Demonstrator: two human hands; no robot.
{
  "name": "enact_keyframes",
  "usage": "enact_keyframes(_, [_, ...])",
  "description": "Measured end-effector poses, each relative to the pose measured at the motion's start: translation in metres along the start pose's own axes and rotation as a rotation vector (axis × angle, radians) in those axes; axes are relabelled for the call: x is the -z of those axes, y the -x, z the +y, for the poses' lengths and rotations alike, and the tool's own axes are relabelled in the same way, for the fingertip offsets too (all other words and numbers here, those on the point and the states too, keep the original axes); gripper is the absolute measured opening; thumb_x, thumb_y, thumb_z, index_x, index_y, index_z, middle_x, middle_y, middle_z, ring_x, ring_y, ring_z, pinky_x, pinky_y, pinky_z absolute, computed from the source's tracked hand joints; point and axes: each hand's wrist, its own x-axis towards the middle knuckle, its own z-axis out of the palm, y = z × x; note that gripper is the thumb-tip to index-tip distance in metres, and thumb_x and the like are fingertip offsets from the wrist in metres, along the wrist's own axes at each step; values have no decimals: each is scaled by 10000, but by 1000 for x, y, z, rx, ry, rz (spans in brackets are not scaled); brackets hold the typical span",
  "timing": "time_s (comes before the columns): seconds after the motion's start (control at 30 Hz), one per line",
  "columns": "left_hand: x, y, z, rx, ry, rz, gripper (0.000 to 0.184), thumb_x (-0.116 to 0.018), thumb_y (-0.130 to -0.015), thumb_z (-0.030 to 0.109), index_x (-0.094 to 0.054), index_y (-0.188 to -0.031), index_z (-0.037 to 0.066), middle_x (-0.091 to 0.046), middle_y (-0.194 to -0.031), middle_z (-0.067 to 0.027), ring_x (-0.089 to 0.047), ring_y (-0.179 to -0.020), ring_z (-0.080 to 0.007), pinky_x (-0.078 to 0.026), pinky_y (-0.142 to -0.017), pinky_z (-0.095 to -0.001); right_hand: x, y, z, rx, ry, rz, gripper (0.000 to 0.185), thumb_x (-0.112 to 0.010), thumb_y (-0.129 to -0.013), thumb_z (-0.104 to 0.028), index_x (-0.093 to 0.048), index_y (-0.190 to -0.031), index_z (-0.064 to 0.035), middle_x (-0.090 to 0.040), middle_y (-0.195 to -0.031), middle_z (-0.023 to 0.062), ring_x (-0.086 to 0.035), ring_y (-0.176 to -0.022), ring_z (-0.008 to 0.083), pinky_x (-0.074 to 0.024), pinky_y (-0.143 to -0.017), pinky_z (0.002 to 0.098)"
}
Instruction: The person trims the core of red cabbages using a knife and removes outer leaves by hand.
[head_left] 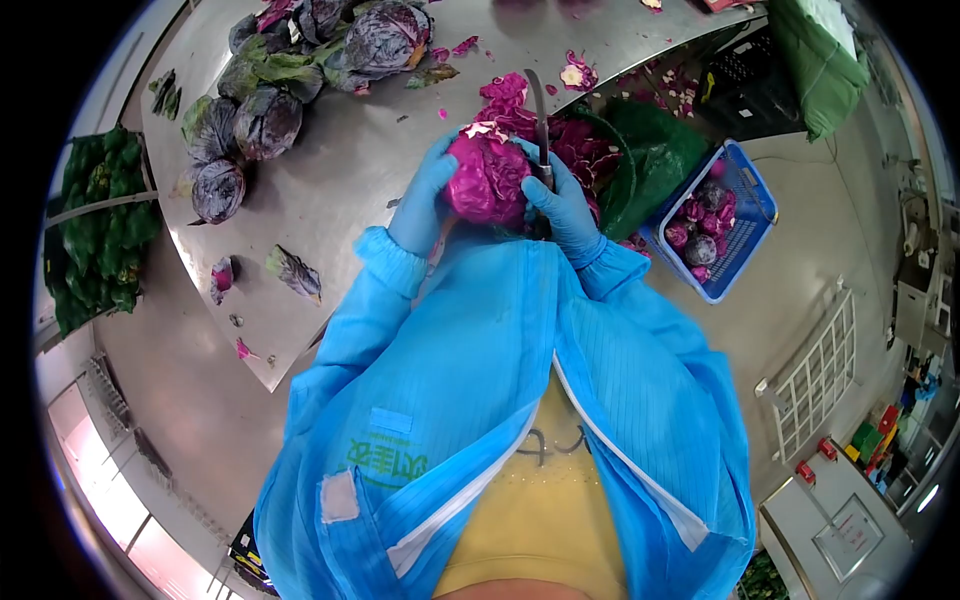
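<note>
My left hand (pixel 424 195) curves partly open around the left side of the peeled red cabbage (pixel 488 182), which I hold up before my chest, near the desk (pixel 340 200) edge. My right hand (pixel 572 208) closes on the handle of the knife (pixel 541 112), its blade pointing away from me, while my thumb lies by the cabbage's right side. My left fingertips are hidden behind the head, and I cannot tell how firmly they press. My right fingers cover part of the handle. The unpeeled cabbages (pixel 268 122) at upper left are partly cut off.
</note>
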Motion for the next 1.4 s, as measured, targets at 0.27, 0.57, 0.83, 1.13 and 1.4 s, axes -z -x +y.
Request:
enact_keyframes(0.27, [16, 3, -16, -61, -157, -65, 749, -633, -856, 343, -245, -1447, 95, -390, -1394, -143, -417, -1273, -257, -345, -1069, -409, 1, 0, 16, 142, -46, 1, 724, -777, -756, -299, -439, -1353, -70, -577, -986, 13, -505, -730, 58, -428, -634, 201])
enact_keyframes(0.57, [9, 6, -24, 44, 199, -132, 649, -616, -852, 313, -335, -1398, 103, -436, -1362, -141, -486, -1218, -291, -415, -1033, -430, 16, 12, -4, 340, 472, 48, 460, -583, -926, -319, -519, -1262, -12, -651, -1026, 72, -570, -766, 120, -475, -695, 273])
enact_keyframes(0.83, [-4, 1, -20, -63, -130, -148, 741, -733, -729, 78, -364, -1372, 87, -495, -1295, -130, -511, -1191, -257, -438, -1010, -402, 21, 29, -48, 420, 1260, -83, 333, -524, -926, -402, -561, -921, -71, -580, -748, 126, -580, -665, 327, -449, -583, 356])
enact_keyframes(1.13, [-3, -1, -21, -119, -201, -219, 776, -755, -718, 75, -351, -1380, 86, -501, -1280, -103, -510, -1184, -235, -419, -1025, -380, 22, 29, -46, 538, 1410, -16, 375, -494, -899, -475, -526, -797, -115, -546, -684, 77, -584, -635, 274, -432, -518, 390])
enact_keyframes(1.4, [5, -3, -27, -236, -335, -278, 821, -787, -705, 122, -338, -1390, 70, -446, -1330, -91, -460, -1233, -235, -392, -1045, -382, 35, 21, -30, 728, 1445, 78, 404, -480, -885, -506, -528, -773, -120, -524, -651, 75, -573, -593, 269, -434, -502, 382])
